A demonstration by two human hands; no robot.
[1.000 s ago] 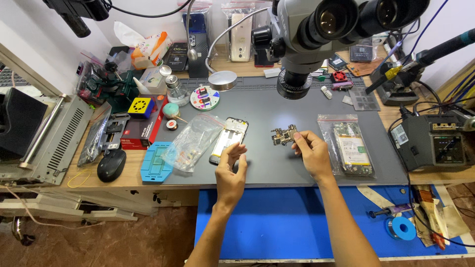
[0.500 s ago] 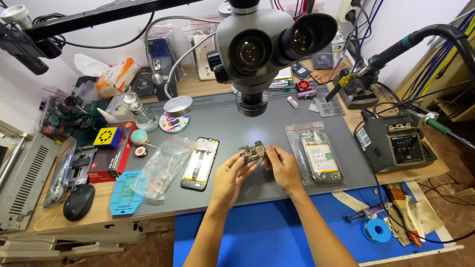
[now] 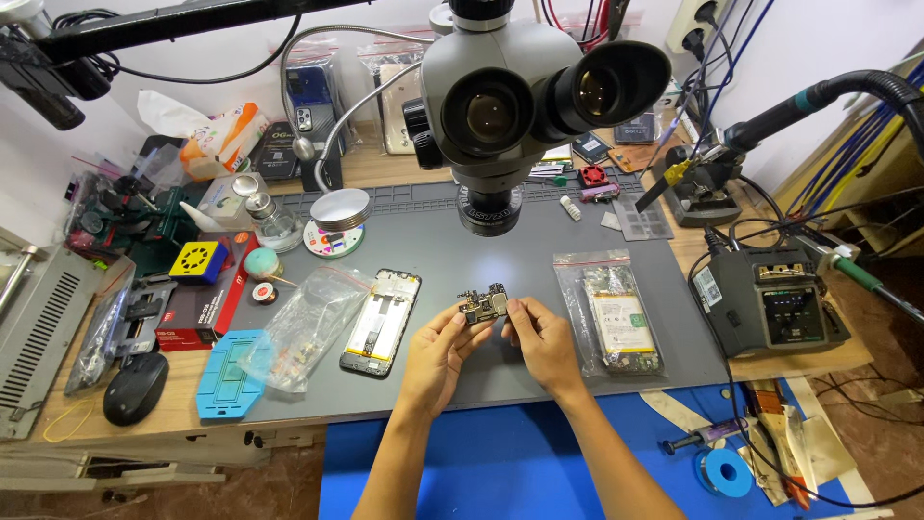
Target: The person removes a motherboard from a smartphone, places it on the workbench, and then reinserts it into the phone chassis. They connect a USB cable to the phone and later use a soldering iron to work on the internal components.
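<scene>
Both hands now grip the small circuit board at once: the left hand pinches its left end, the right hand its right end. 1 second ago only the right hand held it. It sits above the grey tabletop, between the opened phone and the clear bag.

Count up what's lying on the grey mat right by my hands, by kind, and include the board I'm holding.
Circuit board, held in the left hand and right hand: 1
Opened phone: 1
Clear plastic bags: 2, one left of the phone, one with parts on the right
Total: 4
</scene>
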